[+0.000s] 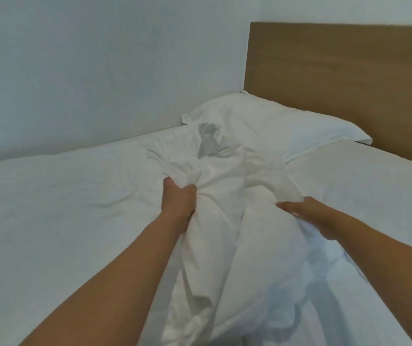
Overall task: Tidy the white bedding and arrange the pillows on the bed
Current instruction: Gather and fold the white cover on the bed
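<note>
A bunched white pillow lies lengthwise in the middle of the bed, crumpled and twisted. My left hand grips a fold of its cover on the left side, fingers curled into the fabric. On the pillow's right side rests my right hand, fingers fairly straight and pressing against the cloth. A second white pillow lies flat at the head of the bed, against the wooden headboard. The white sheet covers the mattress, with a few wrinkles near the left hand.
A pale wall runs along the bed's far left side and meets the headboard in the corner. The mattress stretches to the right of the flat pillow.
</note>
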{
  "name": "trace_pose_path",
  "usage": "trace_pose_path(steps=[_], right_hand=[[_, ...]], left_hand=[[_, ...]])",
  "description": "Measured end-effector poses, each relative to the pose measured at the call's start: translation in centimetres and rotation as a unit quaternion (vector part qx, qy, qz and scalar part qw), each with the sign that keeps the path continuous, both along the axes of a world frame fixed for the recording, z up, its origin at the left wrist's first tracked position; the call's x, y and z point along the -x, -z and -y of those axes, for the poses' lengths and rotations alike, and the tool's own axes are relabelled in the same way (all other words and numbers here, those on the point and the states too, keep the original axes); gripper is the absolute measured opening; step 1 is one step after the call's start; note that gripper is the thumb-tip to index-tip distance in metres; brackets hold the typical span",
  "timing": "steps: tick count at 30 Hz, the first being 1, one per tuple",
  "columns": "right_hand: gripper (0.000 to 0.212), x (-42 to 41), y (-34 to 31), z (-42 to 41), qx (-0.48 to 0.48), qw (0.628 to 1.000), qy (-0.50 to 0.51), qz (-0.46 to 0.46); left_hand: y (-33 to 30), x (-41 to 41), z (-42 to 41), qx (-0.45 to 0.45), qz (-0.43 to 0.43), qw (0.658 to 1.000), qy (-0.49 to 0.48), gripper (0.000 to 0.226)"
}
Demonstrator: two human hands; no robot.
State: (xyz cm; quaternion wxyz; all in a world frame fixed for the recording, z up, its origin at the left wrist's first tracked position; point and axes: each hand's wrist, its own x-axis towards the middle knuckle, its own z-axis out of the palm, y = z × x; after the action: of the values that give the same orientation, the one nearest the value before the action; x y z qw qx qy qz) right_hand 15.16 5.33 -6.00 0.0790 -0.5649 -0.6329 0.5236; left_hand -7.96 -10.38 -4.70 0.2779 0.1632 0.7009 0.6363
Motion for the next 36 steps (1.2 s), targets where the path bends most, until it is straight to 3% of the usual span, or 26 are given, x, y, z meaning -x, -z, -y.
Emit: trace_pose_path(steps=[3, 6, 9, 11, 13, 15, 17, 18, 20, 21, 23, 26, 28, 30, 33, 35, 36], right_hand=[[0.055, -1.6, -1.5, 1.7, -0.022, 1.000, 0.000, 0.013], [0.031, -1.0, -7.0, 1.4, -0.067, 0.997, -0.021, -0.016], [0.028, -0.8, -13.0, 0.8, -0.051, 0.995, -0.054, -0.063], [0.029, -1.3, -15.1, 0.6, -0.040, 0.995, -0.056, -0.073], [0.024, -2.3, -15.4, 0.5, -0.020, 0.994, -0.055, -0.096], [0.015, -3.9, -14.7, 0.4, -0.017, 0.992, -0.040, -0.118], [0.026, -6.0, -13.7, 0.0, 0.007, 0.986, -0.011, -0.165], [0.029, -7.2, -13.2, -0.2, 0.023, 0.981, -0.003, -0.191], [0.027, -9.5, -12.2, -0.7, 0.044, 0.966, 0.018, -0.255], [0.024, -10.4, -11.5, -1.1, 0.052, 0.958, 0.033, -0.280], [0.020, -11.6, -9.0, -1.7, 0.065, 0.963, 0.077, -0.250], [0.022, -12.2, -4.3, -0.6, 0.085, 0.986, 0.078, -0.122], [0.036, -11.4, -0.8, 0.3, 0.112, 0.991, 0.048, -0.048], [0.059, -9.6, 2.0, 1.6, 0.125, 0.991, 0.047, -0.029], [0.100, -7.0, 4.4, 4.1, 0.081, 0.991, 0.105, 0.027], [0.120, -6.3, 6.6, 3.8, 0.091, 0.980, 0.170, 0.050], [0.127, -6.1, 8.2, 2.7, 0.104, 0.975, 0.192, 0.028]], left_hand=[[-4.4, 1.5, 3.2, -0.027, -0.078, 0.987, -0.140, 0.052], [-8.6, 1.0, 6.2, -0.002, -0.228, 0.956, -0.185, 0.055], [-12.1, -3.6, 5.9, -0.061, -0.342, 0.932, -0.107, 0.054], [-13.0, -8.3, 4.6, -0.063, -0.419, 0.905, 0.030, 0.052], [-11.5, -12.7, 3.5, -0.011, -0.456, 0.865, 0.209, 0.061], [-7.6, -16.3, 2.9, 0.104, -0.473, 0.821, 0.302, 0.091], [-3.1, -19.1, 2.3, 0.225, -0.538, 0.765, 0.274, 0.114], [-1.4, -20.3, 1.8, 0.267, -0.571, 0.740, 0.237, 0.113], [0.1, -21.2, 0.3, 0.286, -0.613, 0.716, 0.171, 0.086], [-0.3, -20.9, -0.4, 0.277, -0.612, 0.725, 0.152, 0.064], [-2.1, -18.6, -1.3, 0.251, -0.547, 0.789, 0.125, 0.029], [-5.1, -12.6, -0.6, 0.194, -0.417, 0.887, 0.047, 0.025], [-5.7, -9.0, 1.0, 0.125, -0.297, 0.946, -0.041, 0.031], [-4.5, -5.9, 3.0, 0.128, -0.184, 0.965, -0.137, 0.033], [-0.7, -2.9, 6.6, 0.170, -0.065, 0.961, -0.207, 0.041], [1.0, -2.5, 8.1, 0.188, -0.054, 0.960, -0.201, 0.038], [1.2, -2.8, 8.5, 0.220, -0.091, 0.956, -0.174, 0.032]])
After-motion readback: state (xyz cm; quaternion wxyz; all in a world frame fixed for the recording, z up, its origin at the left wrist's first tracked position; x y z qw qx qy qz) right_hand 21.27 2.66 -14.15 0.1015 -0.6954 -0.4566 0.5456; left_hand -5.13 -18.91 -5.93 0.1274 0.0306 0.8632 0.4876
